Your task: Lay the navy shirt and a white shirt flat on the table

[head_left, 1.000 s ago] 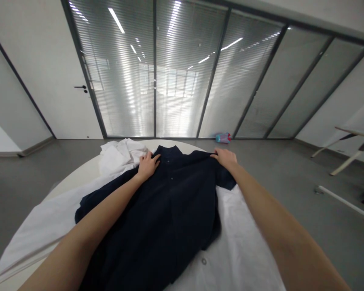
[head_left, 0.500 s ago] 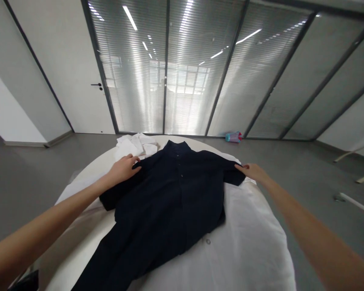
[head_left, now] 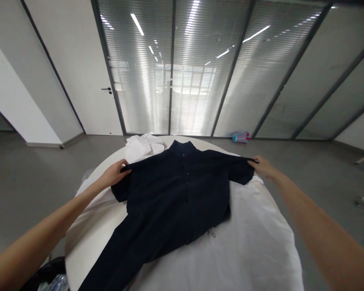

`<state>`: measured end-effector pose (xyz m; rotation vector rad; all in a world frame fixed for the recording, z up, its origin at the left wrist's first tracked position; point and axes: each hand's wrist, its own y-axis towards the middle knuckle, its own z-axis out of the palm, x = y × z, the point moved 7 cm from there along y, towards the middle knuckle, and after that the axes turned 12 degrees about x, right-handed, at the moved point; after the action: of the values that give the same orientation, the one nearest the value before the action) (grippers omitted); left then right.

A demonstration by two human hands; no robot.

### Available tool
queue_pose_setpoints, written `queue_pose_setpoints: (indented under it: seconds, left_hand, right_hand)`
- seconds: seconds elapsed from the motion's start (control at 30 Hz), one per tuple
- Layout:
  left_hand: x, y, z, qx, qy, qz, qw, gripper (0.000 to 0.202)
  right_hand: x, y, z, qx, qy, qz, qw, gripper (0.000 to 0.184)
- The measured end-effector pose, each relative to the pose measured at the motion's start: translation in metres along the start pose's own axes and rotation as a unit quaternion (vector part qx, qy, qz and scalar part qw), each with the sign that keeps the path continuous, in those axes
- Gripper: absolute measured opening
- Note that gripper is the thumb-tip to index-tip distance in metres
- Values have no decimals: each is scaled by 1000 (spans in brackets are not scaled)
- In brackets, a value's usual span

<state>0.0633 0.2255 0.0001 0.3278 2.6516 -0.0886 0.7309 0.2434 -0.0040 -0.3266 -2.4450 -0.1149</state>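
Nearest, at 7 o'clock, the lower part of the dark shirt (head_left: 166, 202) narrows and runs out of view, so I cannot tell how that end lies. From 4 to 6 o'clock a white cloth (head_left: 245, 238) lies partly under it, over the tabletop (head_left: 81, 246). The body lies front up in the middle, fairly flat, its bottom edge slanting.

At 10 o'clock the left hand (head_left: 113, 173) has its fingers clamped on one sleeve; at 2 o'clock the right hand (head_left: 262, 166) pinches the other sleeve's upper edge. The collar (head_left: 182, 146) stands at 12, just beside a white heap (head_left: 145, 145) at 11.

Spreading looks well along at the top: collar up, both sleeves drawn out sideways. Left undone, I judge, are the skewed lower part and some soft creases; nothing of the body appears folded over.
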Motion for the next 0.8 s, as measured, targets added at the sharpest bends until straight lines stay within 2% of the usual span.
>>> queue_pose_setpoints:
  seconds: [0.1,0.17,0.23,0.3,0.37,0.43,0.47,0.53,0.6,0.63,0.73,0.8]
  left_hand:
    - [4,4,-18,-84,29,-24,996,39]
    - [7,8,-17,-92,81,-47,991,41]
    - [7,10,-9,-75,132,-51,987,43]
    - [3,1,-3,-96,174,-36,979,45]
    - [-6,-21,-4,-150,185,-14,971,47]
    - [-13,-50,-4,-160,138,7,977,47]
    - [-15,-66,-2,-133,93,11,987,48]
    - [-15,-99,10,-26,-17,11,999,53]
    - [-14,-137,26,91,-115,6,989,55]
    - [-13,-155,33,130,-149,3,980,53]
    - [-9,-200,48,177,-180,6,968,40]
    - [-16,-218,55,184,-157,39,970,45]
  right_hand:
    - [-1,0,-8,30,214,47,975,19]
    - [-3,0,-15,-8,247,71,966,23]
    - [-6,-1,-21,-68,168,98,978,28]
    - [-6,-6,-16,-82,30,119,989,32]
    - [0,-16,-7,-74,-110,127,983,39]
    - [15,-35,1,-92,-225,112,964,43]
    - [25,-47,5,-105,-270,91,953,39]
    - [48,-74,18,-91,-324,27,941,30]
    - [66,-104,37,-18,-331,-38,943,38]
    - [72,-121,48,32,-323,-63,944,42]
    - [81,-173,75,168,-273,-88,943,42]
    - [87,-204,86,213,-226,-108,945,37]
